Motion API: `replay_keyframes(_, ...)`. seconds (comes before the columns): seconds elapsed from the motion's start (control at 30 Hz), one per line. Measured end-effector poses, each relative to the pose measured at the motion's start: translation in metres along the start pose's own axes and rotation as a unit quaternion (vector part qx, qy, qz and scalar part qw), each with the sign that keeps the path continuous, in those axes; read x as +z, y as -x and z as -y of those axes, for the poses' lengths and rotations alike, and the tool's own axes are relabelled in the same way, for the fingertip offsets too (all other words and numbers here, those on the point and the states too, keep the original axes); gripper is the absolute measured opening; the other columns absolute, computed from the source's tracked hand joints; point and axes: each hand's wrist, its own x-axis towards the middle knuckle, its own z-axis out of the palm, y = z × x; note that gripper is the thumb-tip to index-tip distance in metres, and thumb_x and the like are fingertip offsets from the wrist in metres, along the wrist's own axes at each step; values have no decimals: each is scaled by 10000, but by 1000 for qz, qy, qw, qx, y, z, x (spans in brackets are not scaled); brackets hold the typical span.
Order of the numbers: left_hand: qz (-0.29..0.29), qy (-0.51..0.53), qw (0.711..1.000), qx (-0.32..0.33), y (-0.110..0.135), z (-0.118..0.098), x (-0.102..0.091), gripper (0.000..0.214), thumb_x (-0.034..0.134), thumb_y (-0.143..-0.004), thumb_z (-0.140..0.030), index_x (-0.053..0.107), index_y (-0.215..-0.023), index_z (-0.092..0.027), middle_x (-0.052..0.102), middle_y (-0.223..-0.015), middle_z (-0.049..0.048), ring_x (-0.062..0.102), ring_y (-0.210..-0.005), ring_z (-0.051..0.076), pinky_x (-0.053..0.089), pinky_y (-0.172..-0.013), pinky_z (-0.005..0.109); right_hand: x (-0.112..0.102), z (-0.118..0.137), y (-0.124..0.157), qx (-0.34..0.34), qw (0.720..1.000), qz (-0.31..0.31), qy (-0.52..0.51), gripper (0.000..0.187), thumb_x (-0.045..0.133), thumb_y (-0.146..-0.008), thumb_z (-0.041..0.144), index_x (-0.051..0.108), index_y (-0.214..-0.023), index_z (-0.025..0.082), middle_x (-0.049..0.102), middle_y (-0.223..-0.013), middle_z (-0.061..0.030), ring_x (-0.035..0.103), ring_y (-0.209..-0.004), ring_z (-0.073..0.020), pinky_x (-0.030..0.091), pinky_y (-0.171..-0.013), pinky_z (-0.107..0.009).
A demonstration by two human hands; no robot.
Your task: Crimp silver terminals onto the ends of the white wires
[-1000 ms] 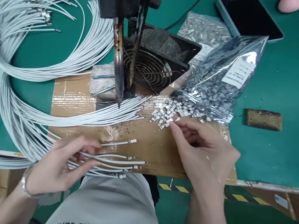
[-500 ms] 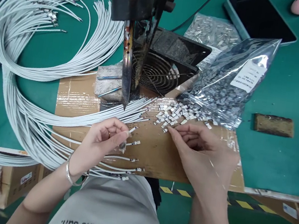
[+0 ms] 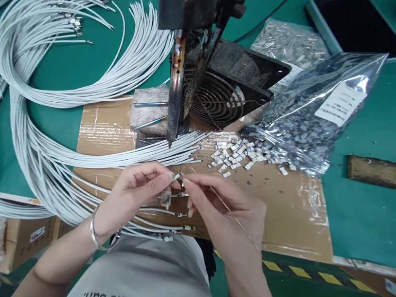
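Note:
My left hand [image 3: 145, 183] pinches a white wire [image 3: 177, 177] near its end, the dark tip sticking out past the fingers. A small translucent piece [image 3: 166, 197] hangs just below those fingers. Close against the tip is my right hand [image 3: 221, 203], thumb and index finger pressed together. A thin silvery strand [image 3: 237, 219], like solder wire, runs across that hand; anything else in the pinch is too small to make out. Under both hands, several white wires with metal terminals [image 3: 189, 227] lie side by side. A pile of small metal terminals [image 3: 236, 154] spreads beyond my right hand.
A soldering iron [image 3: 176, 96] points downward above a wire bundle [image 3: 138, 155]. Behind it stands a black fan [image 3: 215, 99]. A bag of parts [image 3: 309, 115], a tablet [image 3: 359, 23] and a brown block [image 3: 375, 171] are to the right. Cardboard [image 3: 285, 210] covers the bench front; coiled wires [image 3: 54, 96] fill the left.
My right hand has left the terminal pile and moved left to the wire end. The left hand keeps its pinch on the wire. The whole view has shifted slightly.

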Motion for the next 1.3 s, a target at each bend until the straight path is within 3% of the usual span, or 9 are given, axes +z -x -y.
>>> replay_keyframes(0.07, -3, 2, 1000, 9, -1, -1, 1, 284, 816, -917, -435, 757, -834, -169, 673, -754, 13, 313, -521, 62, 235, -467, 228, 2, 1, 2, -9, 1000, 11, -9, 101, 792, -916, 198, 857, -915, 276, 747, -752, 22, 624, -523, -85, 521, -471, -213)
replay_keyframes(0.23, -11, -12, 1000, 22, 0, -2, 4, 347, 840, -884, -470, 687, -793, -173, 479, -587, -62, 256, -500, 68, 200, -465, 237, 3, 5, 4, -14, 1000, 20, -19, 176, 764, -933, 174, 871, -967, 310, 699, -700, 32, 593, -524, -83, 474, -462, -210)
replay_keyframes(0.63, 19, -13, 1000, 2, 1, -3, 4, 357, 795, -927, -476, 653, -796, -176, 471, -607, -53, 272, -525, 78, 175, -494, 260, 1, 5, 1, -29, 999, 9, -21, 200, 797, -891, 135, 873, -917, 318, 751, -754, 30, 612, -540, -82, 498, -481, -205)
replay_keyframes(0.8, 33, -25, 999, -9, 2, -3, 1, 343, 783, -933, -475, 687, -795, -176, 503, -640, -28, 318, -555, 93, 198, -519, 277, -3, 2, -3, 2, 998, 30, -61, 113, 829, -866, 183, 873, -883, 287, 739, -723, 9, 587, -498, -92, 477, -418, -208)
replay_keyframes(0.93, 21, -32, 999, 1, 2, -3, 0, 317, 781, -945, -442, 702, -798, -172, 507, -627, -32, 287, -539, 84, 166, -500, 276, -7, 1, -7, 21, 993, -23, -118, 114, 831, -853, 185, 866, -841, 293, 716, -688, 23, 569, -463, -80, 463, -396, -192)
replay_keyframes(1.03, 7, -19, 1000, 14, 2, -2, 1, 307, 803, -928, -436, 688, -810, -177, 511, -628, -40, 303, -533, 81, 189, -489, 261, -7, 1, -8, 26, 994, -25, -106, 137, 822, -862, 181, 875, -872, 307, 712, -668, 29, 584, -475, -78, 481, -420, -181)
replay_keyframes(1.17, -13, -27, 999, 42, 2, -2, 4, 295, 819, -917, -408, 663, -815, -180, 536, -648, -38, 399, -570, 93, 283, -516, 239, -3, 1, -4, 58, 994, 34, -85, 119, 825, -868, 209, 883, -918, 301, 740, -722, 12, 575, -457, -72, 499, -423, -195)
replay_keyframes(1.3, -21, -47, 996, 75, 3, -1, 4, 231, 785, -953, -307, 646, -817, -183, 549, -666, -43, 432, -595, 92, 346, -560, 225, 1, 4, 0, 43, 994, 45, -91, 150, 810, -874, 190, 883, -937, 305, 721, -717, 14, 594, -478, -82, 496, -415, -199)
